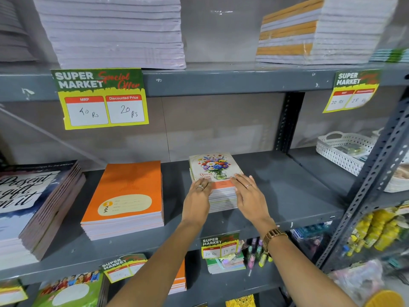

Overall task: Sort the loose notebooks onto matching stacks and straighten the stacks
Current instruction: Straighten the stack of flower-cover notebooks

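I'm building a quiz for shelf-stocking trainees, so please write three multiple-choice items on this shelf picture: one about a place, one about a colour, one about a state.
1. Where does the floral notebook stack sit on the middle shelf?
A. Right of the orange notebook stack
B. Left of it
C. On top of it

2. What colour is the perforated basket at the right?
A. Blue
B. White
C. Black

3. What are the hands doing?
A. Lifting one notebook clear
B. Hanging away from the shelf
C. Left hand and right hand pressed flat against the floral stack's two sides

Answers: 1 A, a bare strip of shelf separates it from the orange stack on its left. 2 B, its lattice wall is white. 3 C, both palms flank the stack's near corners with fingers extended.
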A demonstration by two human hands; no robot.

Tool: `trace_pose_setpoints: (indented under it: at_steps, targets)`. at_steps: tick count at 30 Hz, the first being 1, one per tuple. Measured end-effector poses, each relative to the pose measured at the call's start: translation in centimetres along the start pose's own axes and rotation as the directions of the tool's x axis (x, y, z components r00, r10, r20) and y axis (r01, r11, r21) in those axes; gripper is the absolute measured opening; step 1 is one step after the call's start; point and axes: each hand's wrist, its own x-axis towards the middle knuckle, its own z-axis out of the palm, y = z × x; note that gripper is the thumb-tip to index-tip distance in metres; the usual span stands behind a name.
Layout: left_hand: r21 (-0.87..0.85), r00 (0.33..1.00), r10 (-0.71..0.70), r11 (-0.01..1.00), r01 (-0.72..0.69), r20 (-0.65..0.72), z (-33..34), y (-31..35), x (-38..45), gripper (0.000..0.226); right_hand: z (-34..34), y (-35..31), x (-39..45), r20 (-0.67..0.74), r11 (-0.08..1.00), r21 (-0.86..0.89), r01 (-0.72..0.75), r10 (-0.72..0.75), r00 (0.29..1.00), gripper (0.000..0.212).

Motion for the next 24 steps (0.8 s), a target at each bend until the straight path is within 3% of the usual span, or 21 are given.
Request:
trace_pose_setpoints:
  at_steps: [12,18,22,24]
  targets:
    - [0.058,0.998,0.059,0.997,-0.06,0.024,0.0,-0.4,-0.2,0.062,0.4,0.1,-0.1,-0.017,0.999,-0.03,0.026,-0.027,1.0,0.039]
    - [0.096,0.994,0.09,0.991,-0.095,0.054,0.0,-0.8,-0.2,0.062,0.2,-0.3,-0.4,-0.016,0.999,-0.041,0.005,-0.006,1.0,0.052]
    - [0.069,0.992,0.101,0.992,-0.106,0.079,-0.4,-1.2,-0.2,0.05,0.4,-0.2,-0.4,-0.018,0.99,-0.14,0.033,-0.035,0.999,0.038]
    - [0.07,0.99,0.126,0.989,-0.131,0.071,-0.5,-1.6,-0.5,0.048,0.5,-0.1,-0.5,0.028,0.984,-0.177,0.031,-0.027,0.999,0.051]
